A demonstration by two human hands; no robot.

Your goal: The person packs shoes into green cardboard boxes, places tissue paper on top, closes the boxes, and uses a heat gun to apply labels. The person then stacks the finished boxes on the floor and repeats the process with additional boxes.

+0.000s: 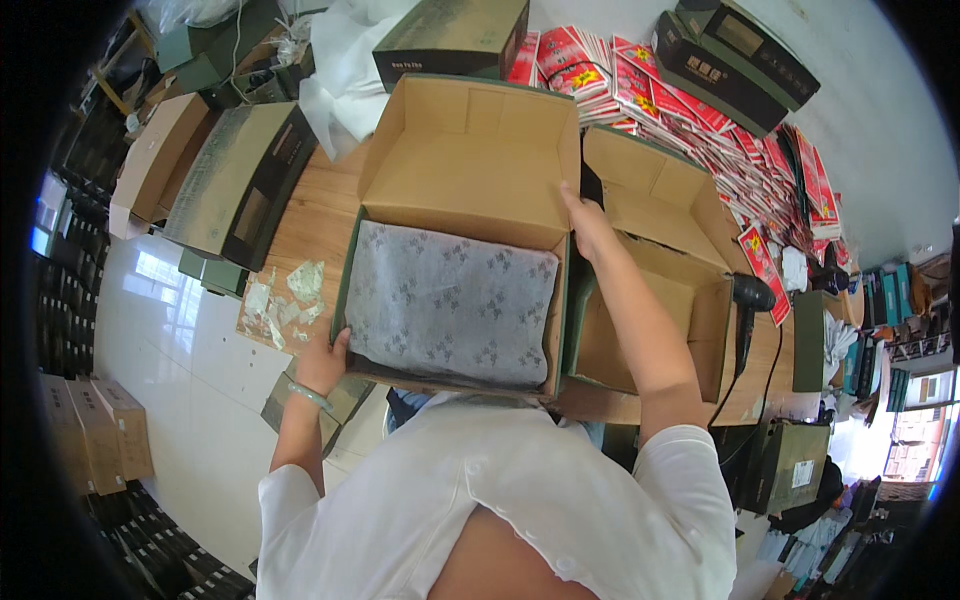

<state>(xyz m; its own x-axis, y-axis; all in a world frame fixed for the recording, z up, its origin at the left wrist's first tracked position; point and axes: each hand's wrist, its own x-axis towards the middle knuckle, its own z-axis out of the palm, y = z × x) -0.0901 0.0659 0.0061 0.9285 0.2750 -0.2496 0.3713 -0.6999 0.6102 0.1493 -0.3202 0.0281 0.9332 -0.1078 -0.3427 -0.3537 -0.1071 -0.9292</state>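
Observation:
In front of me on the wooden table is a green cardboard shoebox (553,383), its hinged lid (465,150) raised and leaning back. Grey tissue paper with a dark floral pattern (450,300) covers whatever lies inside. My left hand (322,362), a pale bangle on its wrist, grips the near left corner, thumb on the rim and fingers mostly hidden. My right hand (585,215) holds the lid by its right edge. Beside it, to the right, a second shoebox (640,320) stands open with bare brown inside, partly behind my right forearm.
Right of the boxes lies a black hair dryer (752,295) with a cord. Red printed cards (640,90) are heaped at the back. Closed shoeboxes (450,40) stand behind and at left (240,180). Torn paper scraps (290,300) litter the table's left end.

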